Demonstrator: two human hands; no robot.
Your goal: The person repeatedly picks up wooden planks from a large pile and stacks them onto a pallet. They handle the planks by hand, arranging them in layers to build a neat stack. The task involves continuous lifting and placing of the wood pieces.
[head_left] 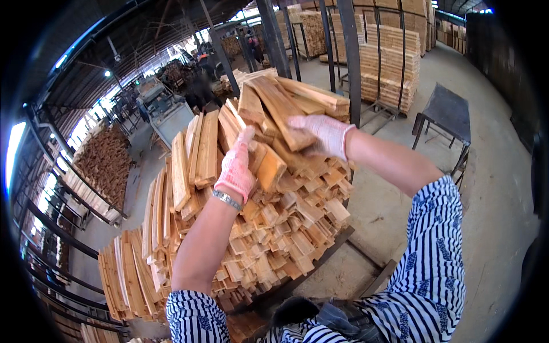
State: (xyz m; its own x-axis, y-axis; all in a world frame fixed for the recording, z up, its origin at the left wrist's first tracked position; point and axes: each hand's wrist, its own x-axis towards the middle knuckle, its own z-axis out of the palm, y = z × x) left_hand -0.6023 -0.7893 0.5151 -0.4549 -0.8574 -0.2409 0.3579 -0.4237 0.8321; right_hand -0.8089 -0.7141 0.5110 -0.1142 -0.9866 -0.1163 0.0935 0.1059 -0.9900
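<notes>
Both of my hands wear pale pink-stained knit gloves and are on top of a large stack of short wooden boards (286, 223). My right hand (326, 136) is closed round the near end of a long wooden board (277, 111), thumb on top and fingers underneath. My left hand (237, 166) is closed against the side of another wooden board (270, 171), whose orange-brown end faces me. Its thumb points up and away, while its other fingers are mostly hidden behind the wood. More loose boards (200, 151) lean on the stack to the left of this hand.
Dark metal posts (349, 51) rise just behind the stack. A dark metal table (446, 111) stands on the concrete floor at right. Tall stacks of boards (389, 74) stand farther back, and another wood pile (100, 166) lies at left near a machine (157, 100).
</notes>
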